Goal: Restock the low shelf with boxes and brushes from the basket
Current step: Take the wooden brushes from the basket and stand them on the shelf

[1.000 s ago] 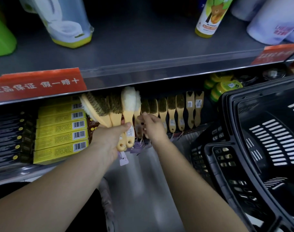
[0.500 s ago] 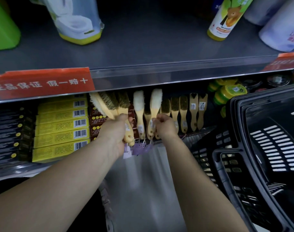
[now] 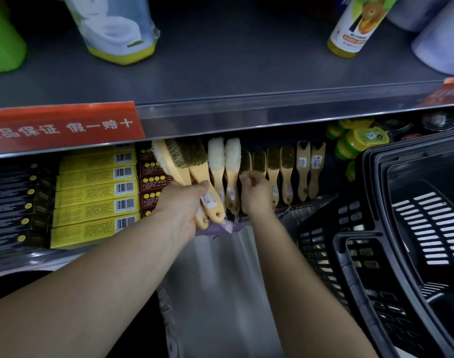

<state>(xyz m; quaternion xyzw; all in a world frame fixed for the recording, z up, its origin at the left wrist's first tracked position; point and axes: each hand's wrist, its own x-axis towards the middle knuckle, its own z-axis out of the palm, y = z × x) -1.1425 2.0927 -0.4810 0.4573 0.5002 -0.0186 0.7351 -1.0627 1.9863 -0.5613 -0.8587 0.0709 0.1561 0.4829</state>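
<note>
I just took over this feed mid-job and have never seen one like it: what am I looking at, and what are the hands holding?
No machine here: one camera worn on a person's head looks down at their two bare hands. The left hand grips a bunch of wooden-handled brushes. The right hand, fingers curled, is at the row of brushes standing on the low shelf; whether it pinches one I cannot tell. Yellow boxes are stacked to their left. The black basket sits at the right.

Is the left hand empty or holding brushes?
Holding brushes. The left hand grips a bunch of brushes by their handles, bristle heads up, just left of the row of brushes standing in place.
</note>
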